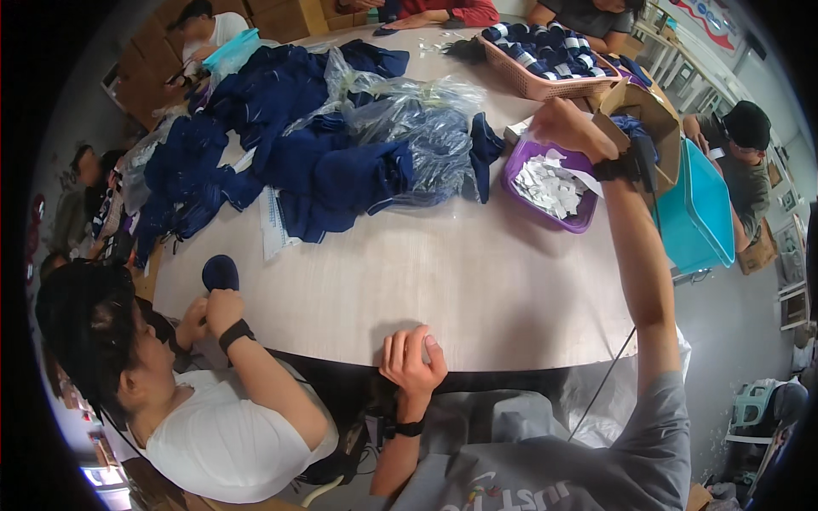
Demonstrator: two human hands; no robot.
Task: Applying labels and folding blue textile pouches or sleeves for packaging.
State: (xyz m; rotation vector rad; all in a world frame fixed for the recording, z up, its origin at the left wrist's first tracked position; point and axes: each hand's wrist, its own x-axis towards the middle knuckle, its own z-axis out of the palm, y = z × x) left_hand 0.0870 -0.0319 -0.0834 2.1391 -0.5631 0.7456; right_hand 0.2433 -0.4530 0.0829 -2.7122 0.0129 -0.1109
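My left hand (pixel 413 358) rests at the table's front edge with its fingers curled in, and nothing shows in it. My right arm reaches far forward, and my right hand (pixel 573 129) is bent downward over the back of a purple plastic basket (pixel 516 182). Its fingertips are hidden, so whether they hold anything does not show. Many small white paper slips (pixel 555 184) fill the basket. Just left of that hand is a small white box (pixel 516 129). A dark navy piece of fabric (pixel 486 155) lies left of the basket.
Navy garments (pixel 332 183) and clear plastic bags (pixel 417 111) cover the table's far left. Behind my right hand are a pink basket (pixel 545 87) of navy bundles, a cardboard box (pixel 669 145) and a turquoise bin (pixel 700 209). At left, a person (pixel 230 417) holds a navy oval piece (pixel 221 272).
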